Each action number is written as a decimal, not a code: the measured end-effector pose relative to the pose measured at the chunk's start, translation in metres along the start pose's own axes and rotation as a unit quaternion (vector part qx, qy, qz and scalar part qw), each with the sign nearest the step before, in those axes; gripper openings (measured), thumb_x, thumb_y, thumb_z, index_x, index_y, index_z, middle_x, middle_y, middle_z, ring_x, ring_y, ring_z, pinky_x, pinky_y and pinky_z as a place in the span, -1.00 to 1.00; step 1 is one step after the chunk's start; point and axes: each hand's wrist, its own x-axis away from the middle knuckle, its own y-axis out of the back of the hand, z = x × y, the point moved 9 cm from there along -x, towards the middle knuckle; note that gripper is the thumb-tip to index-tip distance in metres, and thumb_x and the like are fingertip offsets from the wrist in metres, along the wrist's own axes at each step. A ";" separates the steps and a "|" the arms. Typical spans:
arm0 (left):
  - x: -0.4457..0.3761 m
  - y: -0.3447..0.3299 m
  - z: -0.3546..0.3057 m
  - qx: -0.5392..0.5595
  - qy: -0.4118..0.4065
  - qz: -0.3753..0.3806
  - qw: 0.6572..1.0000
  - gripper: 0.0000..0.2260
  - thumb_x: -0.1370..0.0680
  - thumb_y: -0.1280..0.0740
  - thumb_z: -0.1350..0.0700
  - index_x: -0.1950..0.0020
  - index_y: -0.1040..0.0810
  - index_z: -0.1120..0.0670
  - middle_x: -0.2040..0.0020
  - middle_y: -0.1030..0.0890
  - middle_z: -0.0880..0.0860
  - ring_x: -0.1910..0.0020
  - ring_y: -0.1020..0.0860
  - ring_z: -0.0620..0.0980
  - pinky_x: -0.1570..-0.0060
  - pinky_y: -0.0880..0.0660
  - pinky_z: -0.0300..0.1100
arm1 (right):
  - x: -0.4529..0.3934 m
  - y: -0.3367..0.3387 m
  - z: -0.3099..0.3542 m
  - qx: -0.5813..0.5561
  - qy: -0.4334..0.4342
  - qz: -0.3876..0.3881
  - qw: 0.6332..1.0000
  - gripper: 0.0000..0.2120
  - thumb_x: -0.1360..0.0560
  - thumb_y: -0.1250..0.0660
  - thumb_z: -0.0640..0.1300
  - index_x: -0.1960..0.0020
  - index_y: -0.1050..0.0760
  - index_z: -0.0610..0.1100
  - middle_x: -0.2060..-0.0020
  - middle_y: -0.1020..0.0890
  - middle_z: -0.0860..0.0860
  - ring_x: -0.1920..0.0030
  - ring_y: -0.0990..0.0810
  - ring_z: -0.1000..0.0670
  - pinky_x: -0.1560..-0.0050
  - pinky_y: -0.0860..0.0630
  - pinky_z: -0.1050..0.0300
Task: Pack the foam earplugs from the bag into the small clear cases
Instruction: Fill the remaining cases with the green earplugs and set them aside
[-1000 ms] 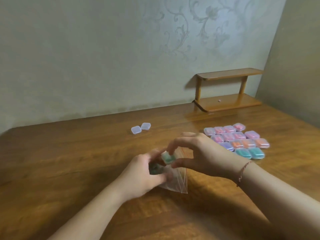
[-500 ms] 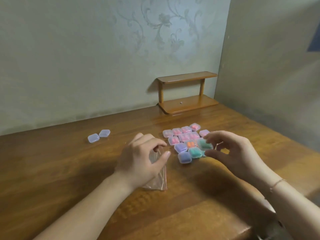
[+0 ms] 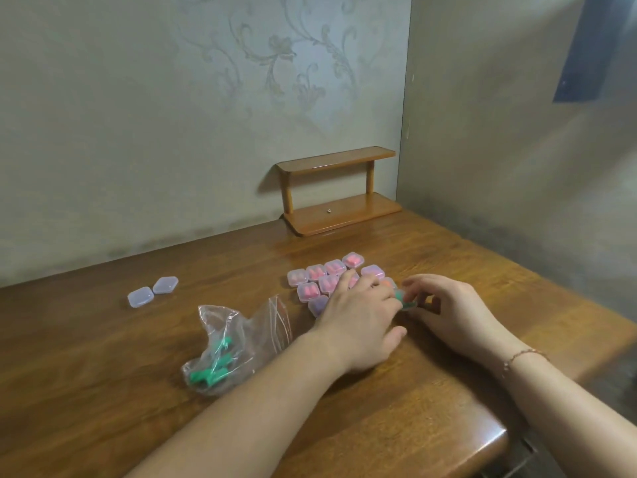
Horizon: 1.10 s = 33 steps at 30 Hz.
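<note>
While both hands meet right of centre, the right hand [image 3: 451, 305] pinches the green-filled case [image 3: 405, 300]; the left hand [image 3: 358, 305] lies flat-fingered, and should steady neighbouring cases [image 3: 317, 281].

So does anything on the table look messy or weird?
Nothing is spilled or broken. The plastic bag lies crumpled and open on the table, with the green earplugs still inside it. Two empty clear cases sit apart from the filled cases, where both hands are busy.
</note>
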 end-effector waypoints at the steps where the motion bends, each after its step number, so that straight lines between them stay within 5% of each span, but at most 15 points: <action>1: 0.001 0.000 0.001 0.006 0.001 -0.004 1.000 -0.61 -0.63 -0.18 -0.13 -0.38 -0.49 0.01 -0.37 -0.47 -0.02 -0.43 -0.26 0.03 -0.52 0.04 0.13 | 0.000 -0.001 0.000 -0.002 0.006 0.000 1.000 -0.65 -0.34 -0.52 -0.28 0.20 -0.48 0.13 -0.01 -0.61 0.16 0.16 -0.54 0.27 0.13 -0.39 0.52; 9: 0.019 0.010 -0.003 0.020 -0.027 -0.056 0.998 -0.62 -0.60 -0.25 -0.10 -0.35 -0.53 0.03 -0.37 -0.48 0.00 -0.43 -0.28 0.03 -0.51 -0.02 0.16 | 0.001 -0.001 0.007 -0.013 0.018 -0.011 1.000 -0.71 -0.37 -0.48 -0.34 0.11 -0.57 0.03 0.01 -0.58 0.19 0.15 -0.56 0.11 0.15 -0.53 0.30; 13: 0.052 0.047 0.015 0.061 -0.042 -0.172 0.982 -0.66 -0.53 -0.31 -0.09 -0.25 -0.60 0.00 -0.28 -0.56 -0.02 -0.35 -0.41 0.01 -0.46 -0.20 0.10 | 0.000 0.020 0.029 -0.003 0.006 -0.083 0.997 -0.76 -0.38 -0.48 -0.28 0.10 -0.57 0.03 0.11 -0.58 0.18 0.20 -0.52 0.10 0.21 -0.50 0.18; 18: 0.135 0.088 0.136 0.139 0.132 -0.325 0.926 -0.82 -0.54 -0.33 0.08 -0.06 -0.66 0.09 -0.05 -0.61 -0.05 -0.09 -0.52 -0.08 -0.16 -0.47 -0.19 | -0.018 0.002 0.111 -0.049 0.036 -0.048 0.997 -0.82 -0.45 -0.44 -0.16 0.05 -0.56 0.10 0.18 -0.54 0.29 0.17 -0.53 0.20 0.27 -0.33 0.36; 21: 0.195 0.067 0.218 0.137 0.310 -0.280 0.898 -0.83 -0.55 -0.37 0.19 -0.13 -0.60 0.08 -0.11 -0.52 -0.11 -0.12 -0.50 -0.11 -0.17 -0.46 -0.20 | -0.034 -0.023 0.175 -0.067 0.084 0.001 0.994 -0.88 -0.45 -0.36 0.00 0.03 -0.53 0.17 0.13 -0.55 0.32 0.10 -0.51 0.23 0.23 -0.40 0.33; 24: 0.239 0.048 0.255 0.102 0.389 -0.196 0.894 -0.75 -0.56 -0.38 0.13 -0.23 -0.55 0.02 -0.18 -0.46 -0.16 -0.23 -0.46 -0.10 -0.17 -0.29 -0.31 | -0.049 -0.052 0.222 -0.026 0.103 0.026 0.994 -0.87 -0.50 -0.31 -0.03 -0.01 -0.54 0.16 0.09 -0.52 0.31 0.03 -0.48 0.22 0.11 -0.49 0.26; 29: 0.246 0.032 0.231 0.246 0.365 -0.181 0.880 -0.66 -0.58 -0.34 -0.03 -0.36 -0.45 -0.11 -0.27 -0.46 -0.23 -0.27 -0.44 -0.21 -0.28 -0.39 -0.22 | -0.074 -0.063 0.201 0.075 -0.053 0.024 0.995 -0.79 -0.48 -0.26 -0.25 0.09 -0.56 0.04 0.10 -0.60 0.06 0.14 -0.57 0.00 0.12 -0.60 -0.02; 33: 0.234 0.013 0.199 0.280 0.320 -0.118 0.897 -0.59 -0.58 -0.27 -0.19 -0.40 -0.37 -0.16 -0.26 -0.49 -0.22 -0.28 -0.40 -0.23 -0.31 -0.37 -0.23 | -0.061 -0.078 0.178 0.072 -0.088 0.180 0.977 -0.81 -0.47 -0.33 -0.18 0.24 -0.52 0.10 0.21 -0.55 0.12 0.24 -0.47 0.18 0.27 -0.42 0.29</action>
